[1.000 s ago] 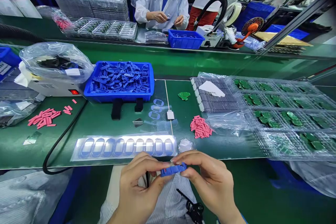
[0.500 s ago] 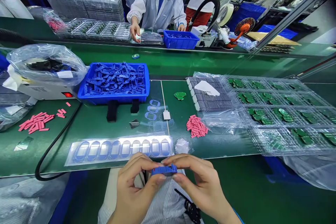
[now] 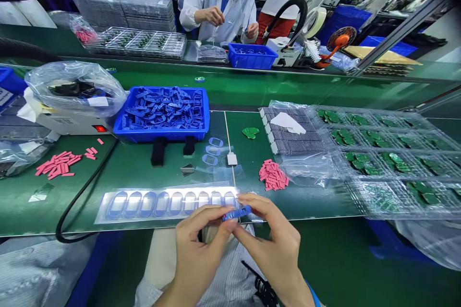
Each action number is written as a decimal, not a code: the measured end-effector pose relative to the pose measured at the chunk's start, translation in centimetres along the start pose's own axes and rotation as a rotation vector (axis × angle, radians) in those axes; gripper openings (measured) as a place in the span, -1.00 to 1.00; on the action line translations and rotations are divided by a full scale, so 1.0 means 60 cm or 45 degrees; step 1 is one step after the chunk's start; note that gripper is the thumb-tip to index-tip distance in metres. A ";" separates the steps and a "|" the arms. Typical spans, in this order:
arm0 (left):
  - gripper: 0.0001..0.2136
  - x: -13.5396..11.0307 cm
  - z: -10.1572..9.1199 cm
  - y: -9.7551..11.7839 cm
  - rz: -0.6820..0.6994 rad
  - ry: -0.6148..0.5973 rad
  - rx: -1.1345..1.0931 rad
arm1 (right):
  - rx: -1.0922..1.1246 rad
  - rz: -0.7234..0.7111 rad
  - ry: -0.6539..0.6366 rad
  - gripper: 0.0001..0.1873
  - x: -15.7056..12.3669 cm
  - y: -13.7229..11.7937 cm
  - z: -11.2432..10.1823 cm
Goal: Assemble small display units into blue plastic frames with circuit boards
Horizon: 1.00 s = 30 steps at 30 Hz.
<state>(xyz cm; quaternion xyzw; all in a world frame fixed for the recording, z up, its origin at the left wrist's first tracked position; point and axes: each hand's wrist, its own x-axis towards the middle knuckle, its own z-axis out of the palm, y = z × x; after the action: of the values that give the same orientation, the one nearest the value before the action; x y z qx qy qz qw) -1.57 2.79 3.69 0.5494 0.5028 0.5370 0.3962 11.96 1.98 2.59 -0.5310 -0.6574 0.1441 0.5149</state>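
My left hand (image 3: 200, 249) and my right hand (image 3: 270, 240) pinch a small blue plastic frame (image 3: 236, 213) between their fingertips. The frame is tilted and is partly hidden by my fingers. It is held just over the right end of a clear blister strip (image 3: 169, 205), which has a row of oval cavities holding blue-rimmed parts. Farther ahead, a blue plastic bin (image 3: 162, 133) is heaped with similar blue frames. A few clear oval films (image 3: 212, 149) lie in front of it.
Pink strips (image 3: 272, 175) and more pink strips (image 3: 57, 164) lie on the green bench. Clear trays of green circuit boards (image 3: 382, 158) fill the right side. A black cable (image 3: 77, 204) runs along the left. A co-worker (image 3: 219, 7) works across the belt.
Both hands have moved forward and up from over my lap, carrying the blue frame to the strip's right end. The frame now tilts more, and the co-worker's hands have shifted.
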 end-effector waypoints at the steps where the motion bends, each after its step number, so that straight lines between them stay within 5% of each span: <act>1: -0.86 -0.002 0.000 0.000 0.025 -0.003 -0.002 | 0.028 0.019 0.012 -0.76 -0.001 -0.001 -0.001; 8: -0.89 0.002 -0.024 -0.002 -0.025 -0.232 -0.111 | 0.243 0.097 -0.407 -0.85 0.015 0.007 -0.046; 15: -0.88 0.008 -0.040 -0.008 -0.555 -0.595 -0.554 | 0.219 -0.370 -0.425 -0.60 0.017 0.021 -0.060; 17: -0.87 0.008 -0.041 -0.007 -0.606 -0.620 -0.621 | 0.232 -0.365 -0.377 -0.58 0.014 0.024 -0.054; 20: -0.75 0.006 -0.041 -0.006 -0.358 -0.420 -0.372 | 0.361 -0.033 -0.286 -0.52 0.004 0.024 -0.040; 23: -0.49 0.000 -0.038 -0.006 0.201 -0.190 0.056 | 0.605 0.412 -0.277 -0.55 -0.004 0.017 -0.025; 26: -0.31 -0.007 -0.033 -0.009 0.612 -0.138 0.300 | 0.677 0.718 -0.272 -0.73 -0.004 0.007 -0.014; 28: -0.22 -0.013 -0.029 -0.014 0.650 -0.131 0.376 | 0.720 0.844 -0.270 -0.72 0.003 0.005 -0.012; 30: -0.16 -0.017 -0.027 -0.023 0.455 -0.160 0.302 | 0.760 0.872 -0.338 -0.70 0.015 0.010 -0.015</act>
<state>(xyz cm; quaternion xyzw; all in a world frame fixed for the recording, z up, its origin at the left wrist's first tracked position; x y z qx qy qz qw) -3.23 1.89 2.34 0.7050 0.4313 0.5004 0.2579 13.10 2.64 2.98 -0.5229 -0.4344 0.5551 0.4793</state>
